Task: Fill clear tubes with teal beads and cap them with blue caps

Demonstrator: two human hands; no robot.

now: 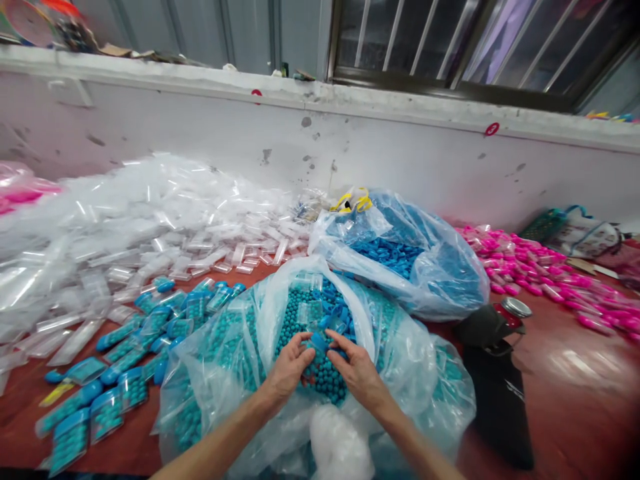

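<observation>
Above the mouth of a large clear plastic bag (220,400) full of teal beads (333,377), both hands come together on a small blue plastic cap (320,343). My left hand (287,367) pinches it from the left between thumb and fingers. From the other side, my right hand (356,367) grips it with thumb and forefinger. Whether a clear box is joined to the cap is hard to make out. Right behind the fingers, a clear empty box (309,313) and more blue caps (336,317) lie on the beads.
Filled bead boxes with blue caps (107,410) lie at left, before a heap of clear empty boxes (165,227). Behind stands a bag of blue caps (387,257). To the right are a dark pouch (500,400), a metal-lidded jar (515,308) and pink pieces (543,270).
</observation>
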